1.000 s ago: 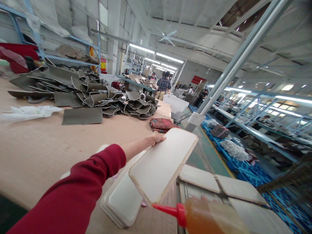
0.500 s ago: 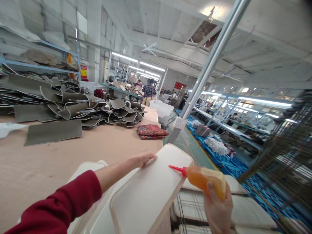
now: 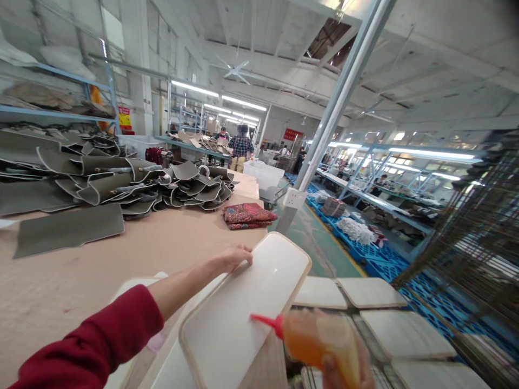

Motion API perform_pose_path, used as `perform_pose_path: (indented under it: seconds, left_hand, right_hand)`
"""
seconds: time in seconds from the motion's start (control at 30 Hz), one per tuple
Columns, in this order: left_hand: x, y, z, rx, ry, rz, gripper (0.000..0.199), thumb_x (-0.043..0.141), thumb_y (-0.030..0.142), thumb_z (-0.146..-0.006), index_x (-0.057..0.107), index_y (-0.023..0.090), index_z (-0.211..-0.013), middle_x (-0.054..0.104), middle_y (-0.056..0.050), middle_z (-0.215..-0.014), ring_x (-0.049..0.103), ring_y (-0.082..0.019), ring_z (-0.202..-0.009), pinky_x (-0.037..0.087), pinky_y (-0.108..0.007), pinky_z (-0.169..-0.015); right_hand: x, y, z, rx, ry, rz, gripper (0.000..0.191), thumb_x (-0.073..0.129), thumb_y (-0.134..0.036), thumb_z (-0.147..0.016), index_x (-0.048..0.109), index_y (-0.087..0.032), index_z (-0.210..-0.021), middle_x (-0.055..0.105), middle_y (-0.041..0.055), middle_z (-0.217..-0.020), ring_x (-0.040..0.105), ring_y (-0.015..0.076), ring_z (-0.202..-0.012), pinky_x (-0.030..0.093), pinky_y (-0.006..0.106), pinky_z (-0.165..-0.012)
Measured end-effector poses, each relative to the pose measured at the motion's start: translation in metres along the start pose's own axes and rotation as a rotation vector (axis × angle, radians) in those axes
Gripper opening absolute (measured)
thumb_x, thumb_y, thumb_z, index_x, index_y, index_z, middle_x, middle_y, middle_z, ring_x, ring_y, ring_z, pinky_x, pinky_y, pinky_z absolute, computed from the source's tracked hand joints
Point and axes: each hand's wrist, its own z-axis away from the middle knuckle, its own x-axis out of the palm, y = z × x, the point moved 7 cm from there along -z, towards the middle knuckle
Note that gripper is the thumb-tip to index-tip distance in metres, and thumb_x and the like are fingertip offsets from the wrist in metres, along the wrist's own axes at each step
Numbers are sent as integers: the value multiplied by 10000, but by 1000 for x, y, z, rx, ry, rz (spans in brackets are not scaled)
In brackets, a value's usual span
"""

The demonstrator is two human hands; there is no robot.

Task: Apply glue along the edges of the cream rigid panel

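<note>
— What has moved?
— The glue bottle (image 3: 320, 340) has dropped lower, right hand (image 3: 344, 373) gripping it, nozzle over the white board (image 3: 243, 308).
— The left hand (image 3: 231, 258)?
— Arm outstretched, fingers clamped on the board's far edge above the table (image 3: 60, 281).

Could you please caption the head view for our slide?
Left hand steadies a white panel; right hand holds an orange glue bottle.

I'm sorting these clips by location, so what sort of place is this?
Most likely a factory floor for bags or similar goods. A pile of cut grey pieces lies on a long worktable, white panels sit spread on a rack, and blue metal shelving lines the hall where other people work.
</note>
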Motion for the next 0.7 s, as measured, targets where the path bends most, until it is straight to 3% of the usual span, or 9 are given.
perform_pose_path:
  seconds: [0.1, 0.17, 0.23, 0.33, 0.4, 0.5, 0.6, 0.7]
  left_hand:
    - [9, 1, 3, -20, -69, 47, 282, 532, 135, -427, 665, 144, -676, 671, -8, -632, 623, -197, -695, 491, -273, -642]
    - [10, 0, 1, -28, -75, 66, 291, 532, 132, -420, 668, 145, -677, 681, -12, -646, 627, -199, -695, 499, -275, -640]
    - [5, -3, -4, -46, -40, 80, 289, 530, 128, -409, 663, 147, -664, 678, -13, -632, 622, -196, -672, 501, -276, -620]
    - [-6, -7, -12, -65, -1, 88, 279, 535, 121, -398, 652, 152, -649, 672, -11, -615, 614, -191, -646, 501, -279, -602]
    - [-9, -7, -16, -50, -8, 83, 266, 542, 124, -404, 649, 150, -646, 669, -11, -616, 619, -192, -653, 504, -283, -614]
    - [-6, -7, -18, -40, -56, 69, 272, 547, 130, -413, 657, 143, -661, 675, -14, -637, 630, -195, -679, 510, -286, -649]
    - [3, -7, -21, -46, -113, 72, 316, 553, 132, -417, 677, 140, -708, 692, -18, -671, 632, -193, -688, 511, -286, -659]
    - [6, -9, -28, -52, -109, 74, 336, 548, 130, -416, 686, 139, -722, 697, -19, -667, 626, -186, -668, 504, -277, -642]
  right_hand:
    - [-10, -16, -47, -61, 151, -80, 599, 806, -362, -642, 538, -203, -1154, 626, 60, -1099, 608, 182, -986, 481, 236, -861]
    - [-12, -14, -60, -62, 178, -99, 574, 806, -366, -644, 542, -210, -1129, 618, 36, -1067, 602, 151, -950, 469, 215, -863]
    - [-8, 0, -49, -13, 136, -93, 598, 804, -383, -636, 536, -198, -1138, 633, 51, -1031, 615, 168, -911, 493, 242, -836]
    - [7, 24, -12, 86, 34, -65, 680, 806, -450, -587, 532, -172, -1143, 665, 109, -987, 638, 252, -880, 545, 334, -751]
    - [19, 28, -1, 107, -23, -55, 691, 806, -465, -570, 532, -180, -1137, 670, 115, -998, 639, 273, -896, 545, 351, -754]
    - [26, 10, -24, 9, 51, -79, 667, 797, -382, -618, 510, -179, -1184, 656, 96, -1042, 627, 243, -955, 509, 317, -831]
    - [25, -4, -51, -91, 143, -71, 648, 804, -354, -621, 500, -180, -1166, 614, 90, -1138, 591, 238, -1034, 430, 367, -969]
    - [31, 12, -38, -33, 97, -36, 630, 796, -368, -635, 501, -178, -1158, 616, 93, -1134, 608, 225, -987, 457, 338, -930]
